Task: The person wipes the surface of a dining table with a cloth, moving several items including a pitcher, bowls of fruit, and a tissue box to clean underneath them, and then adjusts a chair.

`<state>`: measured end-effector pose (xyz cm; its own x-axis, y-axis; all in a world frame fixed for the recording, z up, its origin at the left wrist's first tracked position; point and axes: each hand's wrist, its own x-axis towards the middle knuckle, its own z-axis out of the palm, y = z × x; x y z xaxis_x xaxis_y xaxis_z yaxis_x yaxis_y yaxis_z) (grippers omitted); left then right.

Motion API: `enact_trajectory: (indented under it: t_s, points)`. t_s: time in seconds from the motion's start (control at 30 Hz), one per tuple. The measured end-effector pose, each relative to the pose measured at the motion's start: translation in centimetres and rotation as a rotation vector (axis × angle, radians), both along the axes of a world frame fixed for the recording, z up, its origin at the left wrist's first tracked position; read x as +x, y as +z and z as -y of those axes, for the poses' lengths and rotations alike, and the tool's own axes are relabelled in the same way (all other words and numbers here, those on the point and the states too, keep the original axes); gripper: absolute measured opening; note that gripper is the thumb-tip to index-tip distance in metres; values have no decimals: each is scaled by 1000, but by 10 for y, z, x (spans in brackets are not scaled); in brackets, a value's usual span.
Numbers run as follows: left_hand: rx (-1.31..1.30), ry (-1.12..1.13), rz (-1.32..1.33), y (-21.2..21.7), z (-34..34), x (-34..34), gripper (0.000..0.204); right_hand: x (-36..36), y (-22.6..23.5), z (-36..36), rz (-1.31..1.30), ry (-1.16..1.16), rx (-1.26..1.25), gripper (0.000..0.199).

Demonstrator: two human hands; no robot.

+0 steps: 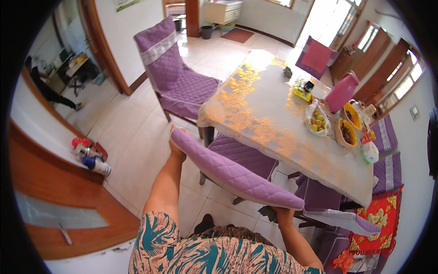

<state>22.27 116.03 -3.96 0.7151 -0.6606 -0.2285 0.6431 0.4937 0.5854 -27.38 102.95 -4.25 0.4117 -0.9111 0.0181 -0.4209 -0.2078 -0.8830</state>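
In front of me stands a dining chair with a quilted purple cover, and I have both hands on its back (237, 176). My left hand (177, 145) grips the left end, its fingers partly hidden behind the cover. At the right end my right hand (284, 216) holds the lower side of the back. A dark grey crumpled cloth (268, 213) hangs by the right hand, apparently held in it. The purple seat (239, 153) reaches to the edge of the dining table (269, 109), which wears a white and gold tablecloth.
On the table are a bag of fruit (317, 119), yellow baskets (346, 132), a pink jug (343, 91) and a tissue pack (369, 152). Another purple chair (171, 75) stands at the far left. Bottles (96, 164) sit by the wooden door (54, 182). A person (43, 86) is in the left room.
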Motion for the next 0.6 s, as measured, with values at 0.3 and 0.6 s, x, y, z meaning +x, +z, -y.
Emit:
enact_trajectory:
  t_s: [0.3, 0.6]
  points:
    - [-41, -90, 84, 18, -8, -8, 65, 9, 69, -11, -100, 187, 78, 43]
    - [364, 255, 319, 61, -44, -10, 62, -15, 87, 112, -117, -397, -39, 60]
